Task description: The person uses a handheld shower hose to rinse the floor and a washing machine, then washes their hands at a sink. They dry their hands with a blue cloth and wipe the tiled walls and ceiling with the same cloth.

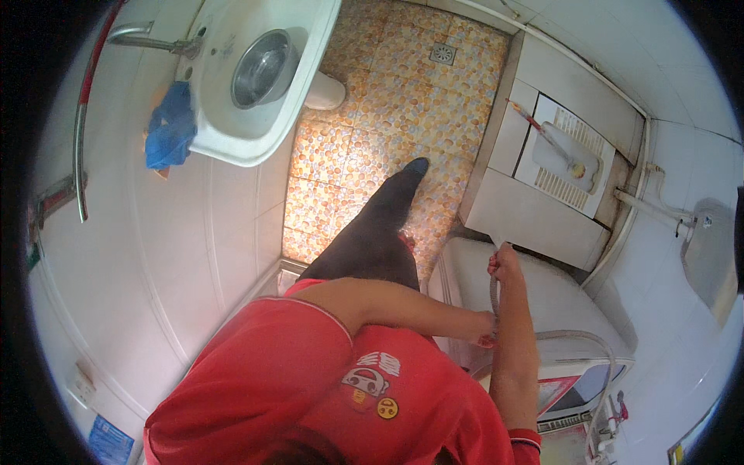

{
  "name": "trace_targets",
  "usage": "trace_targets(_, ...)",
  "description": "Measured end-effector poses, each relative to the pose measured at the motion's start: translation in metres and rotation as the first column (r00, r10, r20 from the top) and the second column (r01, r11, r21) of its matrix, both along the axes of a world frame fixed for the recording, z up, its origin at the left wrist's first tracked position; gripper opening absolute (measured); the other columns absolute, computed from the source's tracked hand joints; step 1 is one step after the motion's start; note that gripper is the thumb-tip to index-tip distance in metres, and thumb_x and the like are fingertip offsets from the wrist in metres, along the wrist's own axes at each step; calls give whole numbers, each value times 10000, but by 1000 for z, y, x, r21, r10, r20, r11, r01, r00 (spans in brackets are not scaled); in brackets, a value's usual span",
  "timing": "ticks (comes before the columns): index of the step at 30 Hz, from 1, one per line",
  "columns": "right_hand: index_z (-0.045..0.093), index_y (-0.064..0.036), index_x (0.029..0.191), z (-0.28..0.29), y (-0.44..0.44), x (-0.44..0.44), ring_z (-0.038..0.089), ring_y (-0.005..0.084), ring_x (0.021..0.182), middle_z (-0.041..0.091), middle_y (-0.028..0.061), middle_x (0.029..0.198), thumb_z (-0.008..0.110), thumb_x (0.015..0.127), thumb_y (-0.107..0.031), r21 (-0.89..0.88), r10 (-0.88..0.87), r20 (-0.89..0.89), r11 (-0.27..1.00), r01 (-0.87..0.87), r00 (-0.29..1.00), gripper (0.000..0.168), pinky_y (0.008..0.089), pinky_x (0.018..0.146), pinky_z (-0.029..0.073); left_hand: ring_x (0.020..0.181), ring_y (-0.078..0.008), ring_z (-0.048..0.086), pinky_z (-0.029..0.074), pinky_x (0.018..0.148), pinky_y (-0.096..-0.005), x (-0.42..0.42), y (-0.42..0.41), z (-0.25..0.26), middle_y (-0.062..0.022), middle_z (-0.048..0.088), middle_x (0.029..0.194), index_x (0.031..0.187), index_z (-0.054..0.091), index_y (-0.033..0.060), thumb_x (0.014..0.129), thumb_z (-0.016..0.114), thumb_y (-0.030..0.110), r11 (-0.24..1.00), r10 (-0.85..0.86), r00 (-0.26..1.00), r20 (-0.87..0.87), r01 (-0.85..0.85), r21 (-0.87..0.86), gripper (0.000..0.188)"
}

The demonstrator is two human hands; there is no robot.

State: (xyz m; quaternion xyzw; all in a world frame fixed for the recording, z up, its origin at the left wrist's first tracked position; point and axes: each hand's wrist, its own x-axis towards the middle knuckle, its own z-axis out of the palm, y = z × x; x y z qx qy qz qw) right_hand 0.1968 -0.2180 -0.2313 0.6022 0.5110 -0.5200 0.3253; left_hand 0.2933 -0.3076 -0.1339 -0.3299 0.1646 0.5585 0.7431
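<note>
My right hand [505, 263] is closed around the upper end of a flexible grey hose [494, 293], near a pale end piece or spray at the squat toilet's tiled platform. Lower on the same hose, my left hand [486, 330] grips it, partly hidden behind my right forearm. Both hands are over the white lid of what looks like a washing machine [558, 302]. Beyond them, a long-handled brush [549, 138] rests with its head in the squat toilet [537, 160].
A metal basin [264, 70] sits in the white washbasin [261, 145] at upper left, beside a blue cloth [171, 128]. The pebble-patterned floor [383, 104] has a drain [443, 53]. A raised tiled platform edge [482, 145] borders it. Pipes run along the right wall.
</note>
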Motion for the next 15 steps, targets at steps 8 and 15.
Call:
trace_targets(8,392,-72,674,-12,-50,13,324,170,370,355,49,475,347,860,-380,48,-80,-123,995,87,989,363,308,334,265,671,-200,553,468,583,-312,8,-48,-1,-63,546,889,900,546,94,827,523,262,995,102,990,-95,-103,-7,185)
trace_targets(15,396,-64,624,-8,-56,-30,329,192,346,338,66,449,344,849,-327,182,36,-251,983,11,967,349,337,302,252,701,-203,569,472,595,-299,11,-82,-32,-64,546,879,1005,494,106,853,502,282,982,172,974,-147,-181,-56,233)
